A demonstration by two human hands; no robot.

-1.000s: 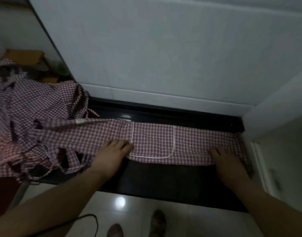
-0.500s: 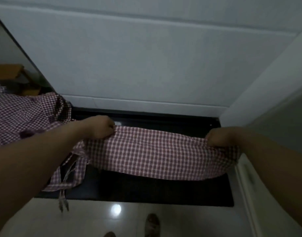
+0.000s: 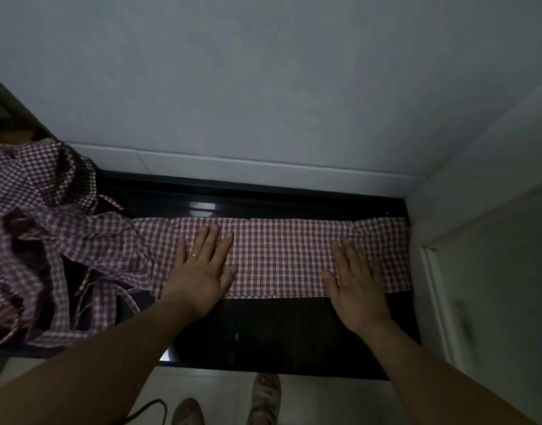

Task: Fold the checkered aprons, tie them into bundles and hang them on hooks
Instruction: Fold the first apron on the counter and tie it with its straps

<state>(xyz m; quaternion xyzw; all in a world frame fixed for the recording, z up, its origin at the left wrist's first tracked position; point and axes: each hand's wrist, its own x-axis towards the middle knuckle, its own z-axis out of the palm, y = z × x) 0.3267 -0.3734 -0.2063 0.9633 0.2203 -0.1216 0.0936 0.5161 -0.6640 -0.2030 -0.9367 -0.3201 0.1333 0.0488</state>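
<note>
Flat, both palms pressed the folded checkered apron (image 3: 282, 256) on the black counter (image 3: 279, 332). Left hand (image 3: 202, 271) and right hand (image 3: 357, 286) lay with fingers straight, grasping nothing

Dim, greyish light with a cool cast fills the frame, palest on the wall (image 3: 263, 72) across the top. One small glare spot shines on the glossy black counter (image 3: 263, 332) just left of centre (a fainter glint sits lower down). Checks on the apron (image 3: 279, 256) read sharp at centre; the left edge sinks into shadow, lines bow toward the corners, and the lower right smears
</note>
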